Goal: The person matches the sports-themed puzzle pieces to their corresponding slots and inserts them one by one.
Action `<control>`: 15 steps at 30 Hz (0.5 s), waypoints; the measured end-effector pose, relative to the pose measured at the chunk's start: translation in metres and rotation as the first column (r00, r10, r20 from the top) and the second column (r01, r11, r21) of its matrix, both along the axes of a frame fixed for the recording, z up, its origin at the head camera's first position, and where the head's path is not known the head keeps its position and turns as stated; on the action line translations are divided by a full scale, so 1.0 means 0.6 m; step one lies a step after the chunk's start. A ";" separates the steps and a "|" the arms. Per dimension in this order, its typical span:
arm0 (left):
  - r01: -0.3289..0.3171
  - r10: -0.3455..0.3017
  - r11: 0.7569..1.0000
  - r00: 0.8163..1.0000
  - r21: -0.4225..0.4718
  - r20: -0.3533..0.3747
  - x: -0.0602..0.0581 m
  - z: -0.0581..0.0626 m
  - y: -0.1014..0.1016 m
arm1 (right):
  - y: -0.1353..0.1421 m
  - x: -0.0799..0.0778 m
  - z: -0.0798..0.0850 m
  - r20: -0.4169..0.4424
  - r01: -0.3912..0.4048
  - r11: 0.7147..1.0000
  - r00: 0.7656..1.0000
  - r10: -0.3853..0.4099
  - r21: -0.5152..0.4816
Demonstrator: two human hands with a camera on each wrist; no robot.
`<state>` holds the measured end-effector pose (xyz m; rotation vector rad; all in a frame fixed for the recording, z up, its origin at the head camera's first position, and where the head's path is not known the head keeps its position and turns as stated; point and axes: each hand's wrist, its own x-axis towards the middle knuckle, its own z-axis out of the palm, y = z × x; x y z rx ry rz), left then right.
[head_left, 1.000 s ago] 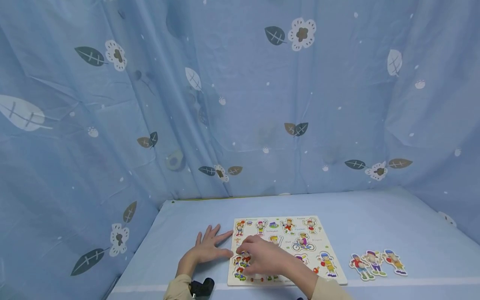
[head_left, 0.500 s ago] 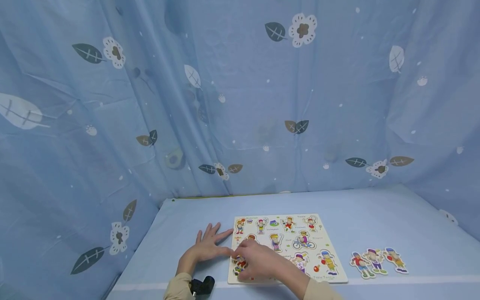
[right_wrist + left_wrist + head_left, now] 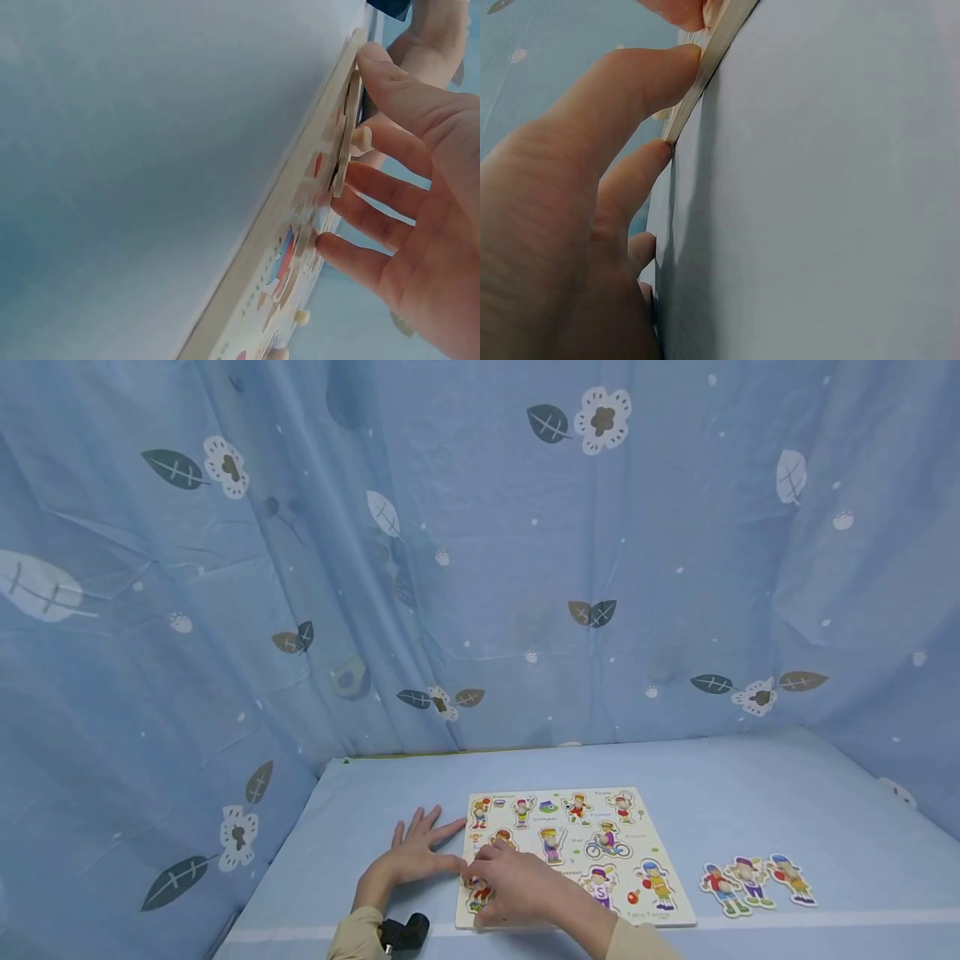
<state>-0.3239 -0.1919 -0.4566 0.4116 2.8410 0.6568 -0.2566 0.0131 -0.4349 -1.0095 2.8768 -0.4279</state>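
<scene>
A white wooden peg puzzle board (image 3: 628,870) with cartoon sports figures lies on the table. My left hand (image 3: 414,860) is spread at its left side, with thumb and index fingertips against the board's edge, as the left wrist view shows. Over the lower left corner my right hand (image 3: 517,887) arches. In the right wrist view its thumb and fingers span the edges of a flat puzzle piece (image 3: 348,135) with a small wooden peg (image 3: 362,138). That piece lies slightly raised on the board. The hand hides much of the lower left pictures in the head view.
Right of the board lie three loose puzzle pieces: a red-shirted figure (image 3: 722,891), a purple-capped one (image 3: 752,882) and a blue-capped one (image 3: 792,880). A black device (image 3: 405,933) sits at the left wrist. A blue patterned curtain (image 3: 510,568) hangs behind the table.
The right hand has shifted slightly left and down over the lower left corner, uncovering figures in the board's middle. The left hand and the loose pieces stay where they were.
</scene>
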 end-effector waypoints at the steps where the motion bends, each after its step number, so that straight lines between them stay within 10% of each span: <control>1: -0.001 0.001 1.000 1.000 0.000 0.000 0.000 0.000 0.000 | 0.000 0.000 0.000 0.002 0.002 1.000 1.000 -0.002 0.003; 15: 0.004 -0.004 1.000 1.000 0.024 0.002 0.003 0.001 -0.002 | 0.013 -0.004 0.009 0.095 0.012 0.998 0.995 -0.006 -0.057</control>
